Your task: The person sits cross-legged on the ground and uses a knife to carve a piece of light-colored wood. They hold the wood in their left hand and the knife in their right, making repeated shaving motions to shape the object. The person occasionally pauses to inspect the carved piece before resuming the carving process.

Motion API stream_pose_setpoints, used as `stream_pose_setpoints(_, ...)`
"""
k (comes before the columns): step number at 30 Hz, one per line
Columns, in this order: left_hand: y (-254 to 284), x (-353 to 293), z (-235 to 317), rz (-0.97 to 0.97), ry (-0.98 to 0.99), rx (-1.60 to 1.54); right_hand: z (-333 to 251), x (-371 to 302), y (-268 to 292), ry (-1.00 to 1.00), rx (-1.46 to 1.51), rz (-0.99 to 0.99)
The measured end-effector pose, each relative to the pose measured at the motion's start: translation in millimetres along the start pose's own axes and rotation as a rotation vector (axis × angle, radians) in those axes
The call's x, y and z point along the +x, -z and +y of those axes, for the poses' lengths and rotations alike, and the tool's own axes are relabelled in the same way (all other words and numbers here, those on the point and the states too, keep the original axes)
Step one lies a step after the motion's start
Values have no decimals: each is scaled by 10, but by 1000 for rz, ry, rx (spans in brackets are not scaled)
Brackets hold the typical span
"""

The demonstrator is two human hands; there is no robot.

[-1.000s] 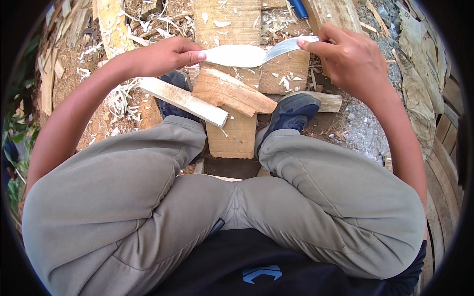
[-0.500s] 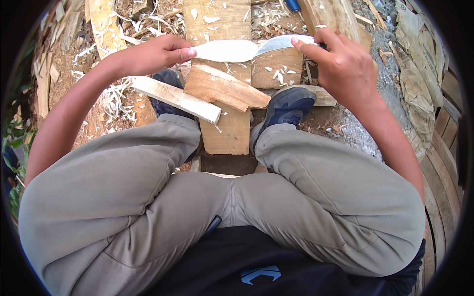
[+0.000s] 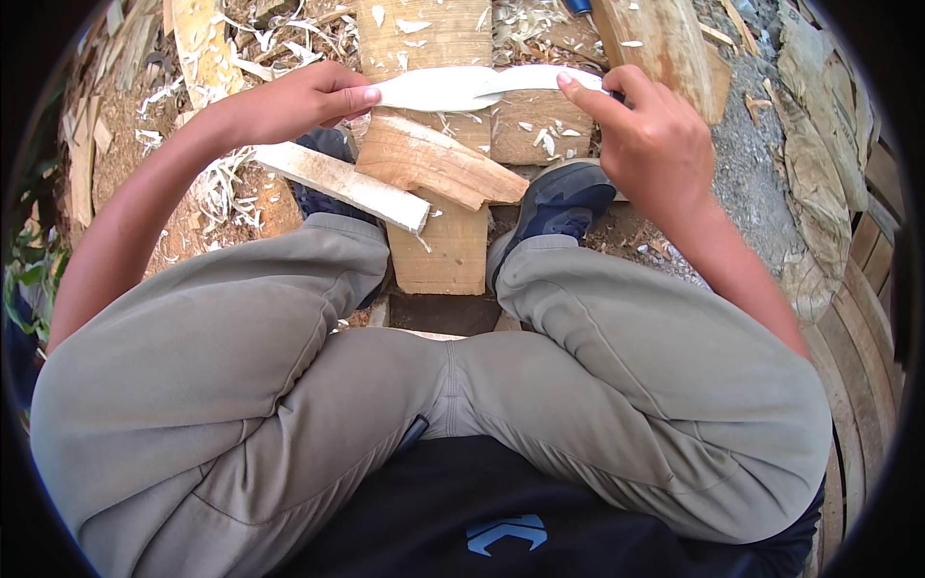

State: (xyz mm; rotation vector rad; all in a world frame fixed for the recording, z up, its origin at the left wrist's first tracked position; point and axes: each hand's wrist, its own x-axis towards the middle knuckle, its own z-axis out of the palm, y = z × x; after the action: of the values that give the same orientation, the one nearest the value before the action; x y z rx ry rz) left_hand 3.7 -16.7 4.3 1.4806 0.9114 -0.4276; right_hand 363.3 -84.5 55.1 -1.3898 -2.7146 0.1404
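My left hand [image 3: 294, 101] pinches the left end of a pale, flat, carved wooden piece [image 3: 429, 90] between thumb and fingers. In my right hand [image 3: 660, 135] is a knife [image 3: 535, 77] with a slightly curved, bright blade; its handle is mostly hidden by my fingers. My right index finger lies along the blade near its base. The blade's tip end overlaps the right end of the carved piece. Both are held above a wooden plank [image 3: 438, 255] that runs between my feet.
On the plank lie a split wood chunk [image 3: 438, 159] and a pale squared stick [image 3: 342, 188]. Shavings [image 3: 231, 188] litter the ground. A log [image 3: 660, 53] and a blue-handled tool [image 3: 578, 5] are at the far right, near a crumpled brown sheet [image 3: 819, 173]. My shoes [image 3: 559, 207] flank the plank.
The knife and my right hand have shifted slightly left and the blade has turned, now overlapping the carved piece more. The carved piece has risen and tilted a little.
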Motion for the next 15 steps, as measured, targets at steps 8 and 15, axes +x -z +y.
stream_pose_setpoints(8, -161, -49, -75, 100, -62, -107, 416, 250, 276, -101, 343, -192)
stream_pose_setpoints(15, -205, -155, -26, 54, 64, -179, 267, 290, 282, -278, 438, -399)
